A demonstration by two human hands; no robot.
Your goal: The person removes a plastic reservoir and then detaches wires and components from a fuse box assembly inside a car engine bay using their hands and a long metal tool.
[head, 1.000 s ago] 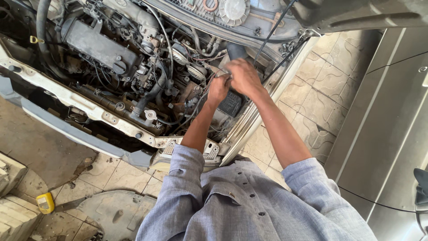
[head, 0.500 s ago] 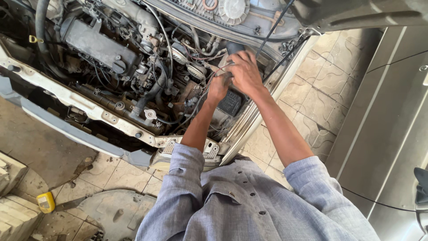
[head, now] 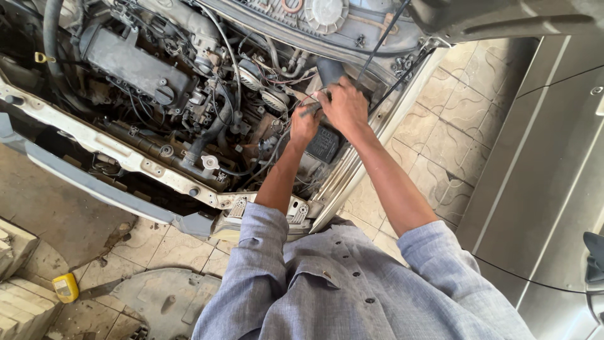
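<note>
A thin dark rod-like tool (head: 313,109) lies at the right side of the engine bay, above a black ribbed box (head: 324,143). Its long axis runs roughly level, from left hand (head: 304,124) to right hand (head: 343,107). The left grip is clenched round its near end; the right grip closes over the far end, apparently grasping it, though fingers cover the contact. Both hands touch it; the right reaches deeper. The tool's working tip and whatever it engages are hidden beneath the right palm. A black hose (head: 328,69) rises just behind. Grey sleeves cut off the lower view.
</note>
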